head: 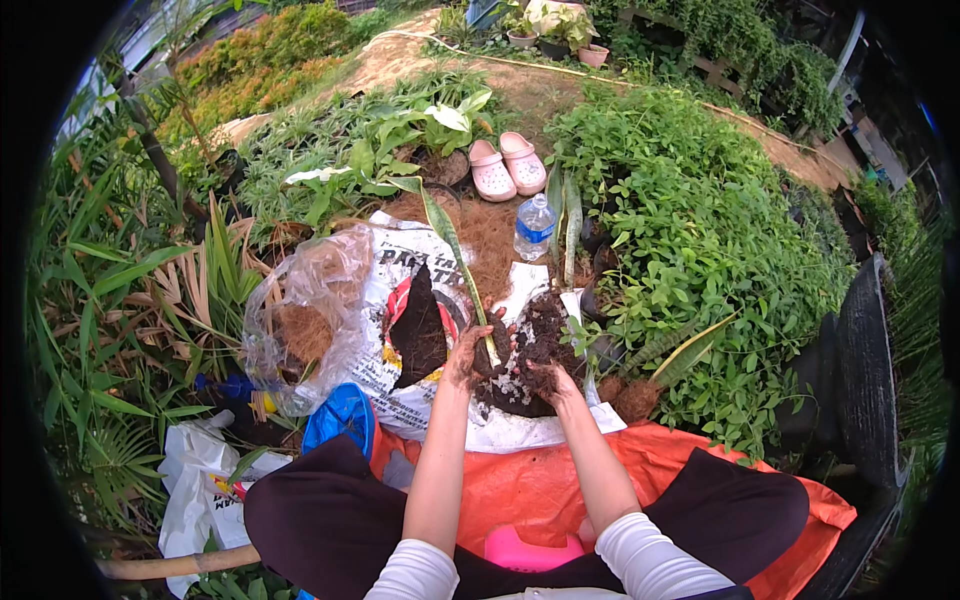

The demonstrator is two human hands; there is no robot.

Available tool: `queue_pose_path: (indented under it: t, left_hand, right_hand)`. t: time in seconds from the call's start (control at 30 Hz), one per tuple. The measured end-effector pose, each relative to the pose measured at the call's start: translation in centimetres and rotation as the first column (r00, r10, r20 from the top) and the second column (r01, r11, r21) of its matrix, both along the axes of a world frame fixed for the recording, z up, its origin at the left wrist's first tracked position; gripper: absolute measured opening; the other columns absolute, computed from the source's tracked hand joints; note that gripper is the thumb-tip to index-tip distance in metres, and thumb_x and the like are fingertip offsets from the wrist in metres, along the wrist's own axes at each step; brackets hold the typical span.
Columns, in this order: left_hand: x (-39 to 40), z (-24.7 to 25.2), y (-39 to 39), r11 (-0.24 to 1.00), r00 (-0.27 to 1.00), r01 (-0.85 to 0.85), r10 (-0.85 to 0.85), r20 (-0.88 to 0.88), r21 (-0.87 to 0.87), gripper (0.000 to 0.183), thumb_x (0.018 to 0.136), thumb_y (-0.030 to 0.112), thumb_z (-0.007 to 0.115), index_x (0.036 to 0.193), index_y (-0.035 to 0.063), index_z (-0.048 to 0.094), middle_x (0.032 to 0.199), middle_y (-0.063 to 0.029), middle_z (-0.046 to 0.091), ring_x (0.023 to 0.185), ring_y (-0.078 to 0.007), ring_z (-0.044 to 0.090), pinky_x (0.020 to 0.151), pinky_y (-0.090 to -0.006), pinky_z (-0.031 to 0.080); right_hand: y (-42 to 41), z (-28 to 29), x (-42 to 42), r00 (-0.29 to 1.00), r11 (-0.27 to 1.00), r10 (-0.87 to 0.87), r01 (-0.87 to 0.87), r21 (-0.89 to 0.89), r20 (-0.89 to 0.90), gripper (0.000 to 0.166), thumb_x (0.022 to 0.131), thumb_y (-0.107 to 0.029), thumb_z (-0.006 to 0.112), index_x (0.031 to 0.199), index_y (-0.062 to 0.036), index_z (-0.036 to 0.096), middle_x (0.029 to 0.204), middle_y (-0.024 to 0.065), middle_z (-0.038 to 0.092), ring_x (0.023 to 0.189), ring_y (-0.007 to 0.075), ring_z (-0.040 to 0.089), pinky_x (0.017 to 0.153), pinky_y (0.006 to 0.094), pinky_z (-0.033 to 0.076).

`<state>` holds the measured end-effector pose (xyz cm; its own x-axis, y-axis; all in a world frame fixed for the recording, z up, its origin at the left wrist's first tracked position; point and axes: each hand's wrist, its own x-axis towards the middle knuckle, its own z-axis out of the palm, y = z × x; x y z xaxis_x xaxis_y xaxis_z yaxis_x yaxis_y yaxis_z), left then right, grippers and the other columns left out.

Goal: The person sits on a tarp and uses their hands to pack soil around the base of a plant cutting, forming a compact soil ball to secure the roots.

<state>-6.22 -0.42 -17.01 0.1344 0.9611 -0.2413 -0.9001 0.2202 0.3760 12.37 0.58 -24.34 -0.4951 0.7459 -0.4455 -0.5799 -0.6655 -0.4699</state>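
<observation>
My left hand (471, 356), dirty with soil, is closed around the lower part of a long snake plant leaf (448, 232) with pale edges; a dark clump of soil lies by the leaf's base. My right hand (550, 379) is at the dark potting soil (551, 337), its fingers partly spread, just right of the leaf; whether it holds a little soil cannot be told. Both hands are above a printed white plastic sack (412, 244), whose torn opening shows more dark soil (418, 330). An orange sheet (510, 480) lies under the sack's near edge.
A clear plastic bag of brown coir (307, 330) and a blue-lined container (341, 420) are at the left. Beyond the sack stand a water bottle (535, 229) and pink clogs (506, 169). Two fibre-wrapped root balls (637, 400) lie right, beside dense green plants (697, 217). A pink object (529, 551) is near my legs.
</observation>
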Motion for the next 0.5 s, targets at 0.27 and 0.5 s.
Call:
queue_pose_path:
  t: [0.27, 0.5]
  left_hand:
    - [0.0, -0.1, 0.0, 1.0, 0.999, 0.015, -0.015, -0.042, 0.0, 0.062, 0.075, 0.005, 0.053, 0.132, 0.0217, 0.036, 0.119, -0.0042, 0.047, 0.102, -0.0271, 0.052, 0.079, -0.0422, 0.049]
    - [0.0, 0.8, -0.4, 1.0, 0.999, 0.01, -0.009, -0.048, 0.008, 0.06, 0.076, 0.007, 0.054, 0.132, 0.0211, 0.037, 0.119, -0.0041, 0.048, 0.104, -0.0265, 0.051, 0.081, -0.0411, 0.05]
  right_hand:
    - [-0.1, 1.3, -0.6, 0.993, 0.998, 0.043, -0.038, 0.052, -0.109, 0.044, 0.078, 0.003, 0.056, 0.12, 0.0014, 0.045, 0.115, 0.0156, 0.054, 0.103, 0.0294, 0.055, 0.088, 0.0383, 0.048]
    - [-0.6, 1.3, -0.4, 0.98, 0.993, -0.018, -0.006, -0.117, -0.198, 0.042, 0.077, -0.004, 0.062, 0.117, -0.0019, 0.048, 0.11, 0.0111, 0.058, 0.101, 0.0239, 0.056, 0.082, 0.0346, 0.048]
